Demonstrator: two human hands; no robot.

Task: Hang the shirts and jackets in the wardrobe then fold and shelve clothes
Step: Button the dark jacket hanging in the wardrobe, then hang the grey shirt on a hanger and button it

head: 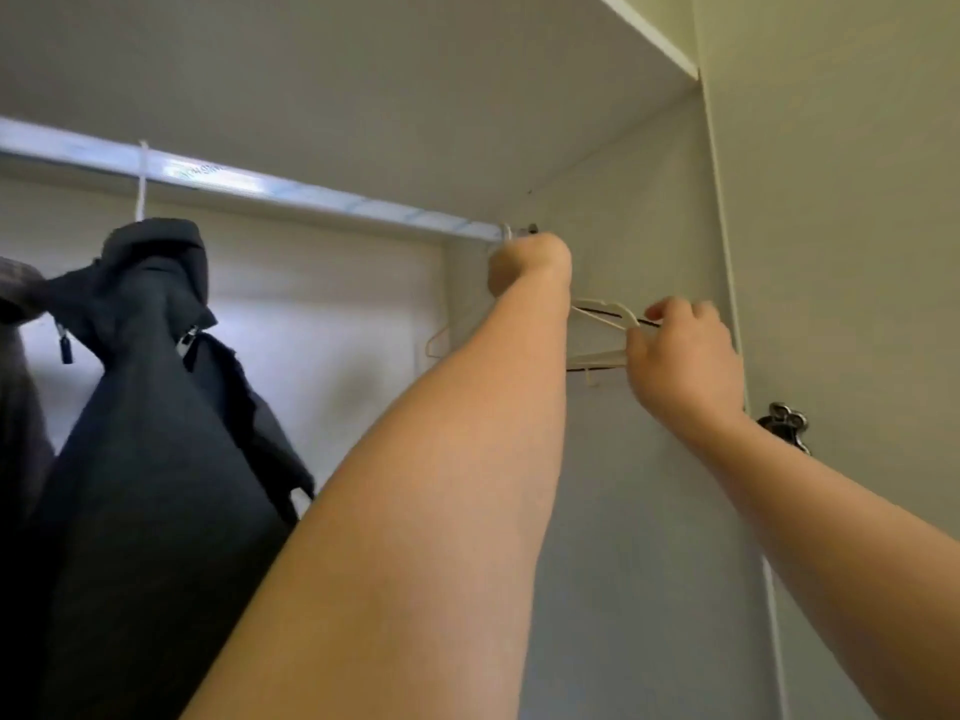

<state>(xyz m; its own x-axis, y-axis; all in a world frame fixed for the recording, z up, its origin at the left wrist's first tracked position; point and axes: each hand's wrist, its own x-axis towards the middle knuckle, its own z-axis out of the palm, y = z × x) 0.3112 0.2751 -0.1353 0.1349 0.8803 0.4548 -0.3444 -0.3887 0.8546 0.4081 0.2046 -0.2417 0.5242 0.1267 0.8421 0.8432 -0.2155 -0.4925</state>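
The left hand [530,267] is fisted at the right end of the rail [311,197], hard by the side wall [649,226], curled round the hooks of the white hangers [597,330]. The right hand [680,356] pinches their shoulder tips, close to the wall's front edge. The jacket [156,381] hangs well left, with bare rail between it and the hangers.

On my remote feed, the person's two forearms showed bare from wrist to frame edge; the left hand [527,267] and right hand [680,356] were bare as well, knuckles smooth and rounded.
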